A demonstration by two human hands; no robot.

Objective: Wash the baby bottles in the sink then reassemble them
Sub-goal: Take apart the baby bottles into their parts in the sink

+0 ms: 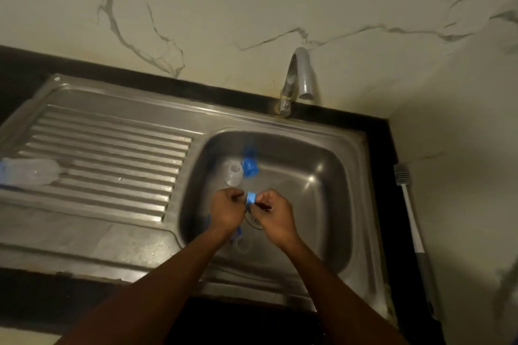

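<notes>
I see both hands low in the middle of the frame, over the sink [330,176]. The left hand [224,211] and right hand [276,216] meet on a small blue ring [250,198]. The fingers of each hand are curled in and pinch it from either side, above the drain.

Just above the hands, on the basin floor, lie a clear dome-shaped cap [233,173] and, touching its right side, a blue collar [249,166]. Below the left wrist I make out a clear ring-shaped part [241,245] and some blue pieces, partly hidden by the arm; what they are I cannot tell.

At the left edge of the frame a clear bottle [30,171] lies on its side on the ribbed draining board [112,143]. The tap [298,78] stands above the basin, and a long-handled brush [407,204] lies on the dark surface at the right.
</notes>
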